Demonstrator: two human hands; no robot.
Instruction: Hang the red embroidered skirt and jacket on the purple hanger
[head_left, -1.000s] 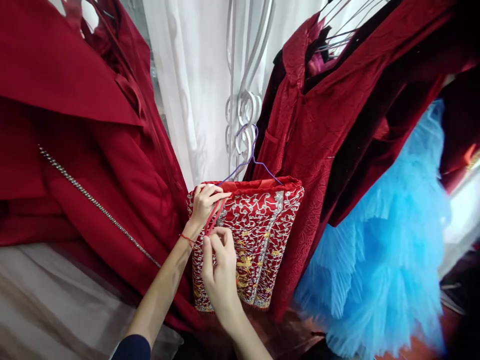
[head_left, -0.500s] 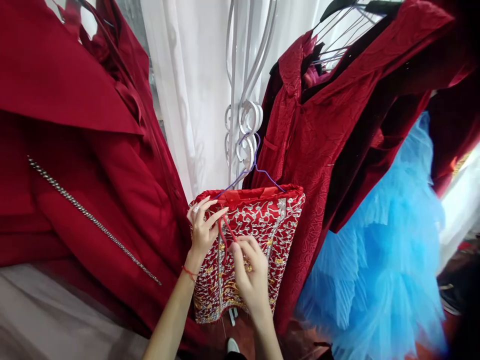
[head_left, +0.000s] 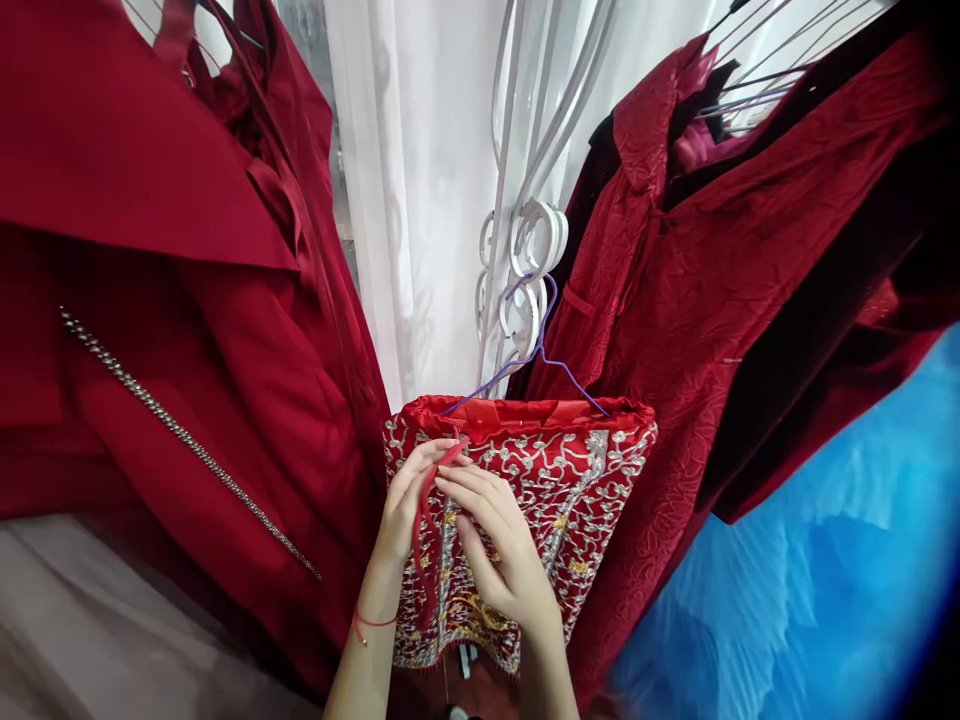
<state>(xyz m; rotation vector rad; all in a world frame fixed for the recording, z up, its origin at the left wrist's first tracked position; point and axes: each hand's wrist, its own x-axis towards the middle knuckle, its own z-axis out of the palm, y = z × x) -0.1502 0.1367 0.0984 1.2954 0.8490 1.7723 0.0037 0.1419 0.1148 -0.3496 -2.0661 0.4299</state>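
Note:
A red strapless bodice [head_left: 517,480] with silver and gold embroidery hangs from a purple wire hanger [head_left: 543,345]. A narrow red ribbon [head_left: 421,515] drapes over the fingers of my left hand [head_left: 405,495], its loose length falling down the bodice front. That hand lies against the upper left of the bodice, its bent fingers closed on the ribbon just below the top edge. My right hand [head_left: 499,540] is in front of the bodice. Its fingers are stretched toward the left fingertips, touching the ribbon, and the thumb stands apart from them.
Red gowns [head_left: 247,300] hang close on the left, one with a beaded silver trim [head_left: 187,440]. Dark red dresses [head_left: 660,300] and blue ruffled tulle [head_left: 787,570] crowd the right. Behind the hanger rises a white scrolled metal rack [head_left: 517,200] before a white curtain [head_left: 435,200].
My right hand has moved up and left to my left fingers, its pinch on the ribbon opened. The ribbon now lies across the left hand. The view has shifted closer.

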